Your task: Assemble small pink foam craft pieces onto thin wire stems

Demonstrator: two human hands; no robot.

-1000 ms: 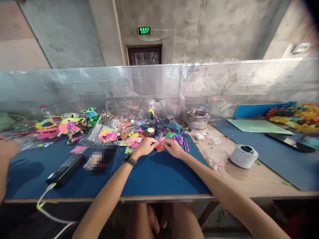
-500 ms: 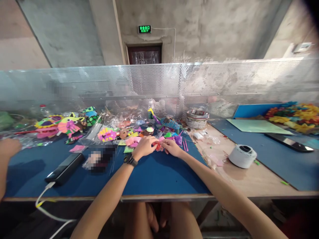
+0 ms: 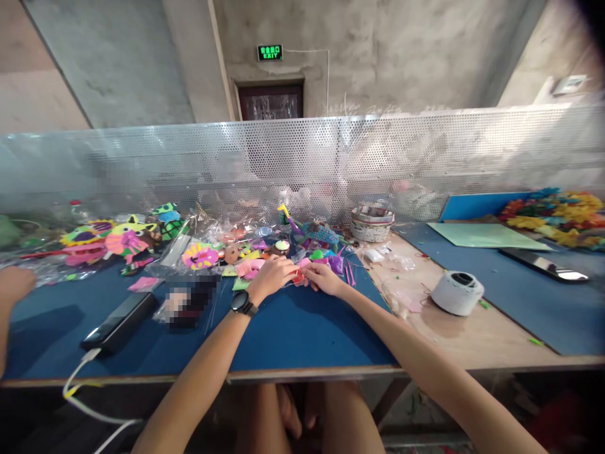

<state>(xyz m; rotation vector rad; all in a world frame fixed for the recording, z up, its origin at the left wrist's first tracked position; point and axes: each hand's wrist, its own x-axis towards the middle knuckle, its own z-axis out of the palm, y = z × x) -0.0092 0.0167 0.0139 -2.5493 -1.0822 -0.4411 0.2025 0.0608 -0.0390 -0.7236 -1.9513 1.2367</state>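
Note:
A small red lump (image 3: 299,276), like modelling clay, sits between my hands above the blue mat (image 3: 302,334). My left hand (image 3: 273,277), with a black watch on its wrist, has its fingers bent together at the lump's left side. On the other side my right hand (image 3: 326,279) pinches it between thumb and fingers. Parts of the lump are hidden by the fingers. Just beyond lie pink pieces (image 3: 246,267), a purple packet (image 3: 336,265) and thin purple sticks (image 3: 350,273).
Colourful figures and clear plastic bags cover the mat's back left. A black power bank (image 3: 120,321) with a white cable lies left. Another person's hand (image 3: 16,284) is at the far left. Rightward are a woven basket (image 3: 372,224), a white roll (image 3: 457,293) and a phone (image 3: 543,265).
My left hand has turned slightly, its fingers now lying further over the red lump and the watch face showing more. My right hand keeps its pinch. The view has shifted a little.

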